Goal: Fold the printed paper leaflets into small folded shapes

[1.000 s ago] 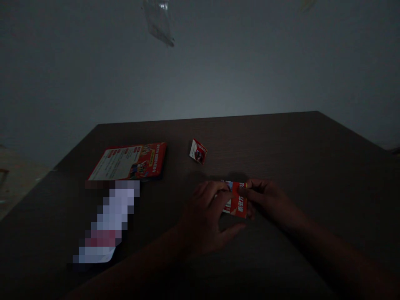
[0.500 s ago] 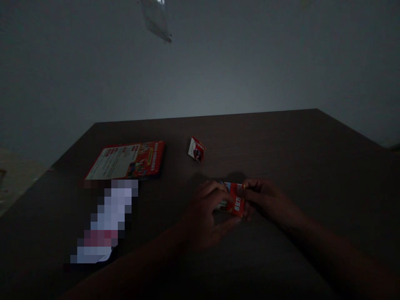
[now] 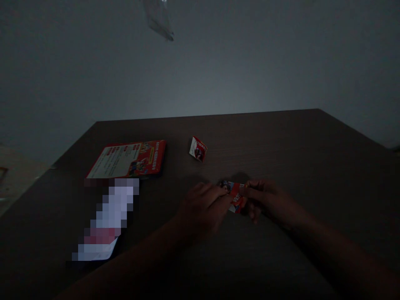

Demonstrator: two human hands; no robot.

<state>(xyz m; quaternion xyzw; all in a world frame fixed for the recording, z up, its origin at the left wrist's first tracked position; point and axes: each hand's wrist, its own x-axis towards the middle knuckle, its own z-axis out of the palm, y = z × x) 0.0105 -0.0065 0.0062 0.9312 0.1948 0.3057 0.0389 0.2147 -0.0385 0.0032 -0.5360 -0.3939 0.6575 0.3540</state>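
Note:
A small red printed card or paper piece [image 3: 235, 190] with white lettering lies between my two hands, above the dark table. My left hand [image 3: 203, 207] covers its left and lower part, the thumb and fingers closed on it. On the other side, my right hand [image 3: 265, 197] pinches the right edge between thumb and fingertips, its lower fingers curled beneath. A little farther away stands a folded red and white printed piece [image 3: 198, 150], touched by neither hand.
A flat red and white printed packet [image 3: 125, 160] lies at the left, with a phone [image 3: 108, 218], mostly blurred out, in front of it. The wooden table [image 3: 281, 141] meets a grey wall, where a clear plastic piece [image 3: 159, 21] hangs.
My left hand has turned and closed over more of the red piece, whose lower left part is now covered. My right hand stays at its right edge.

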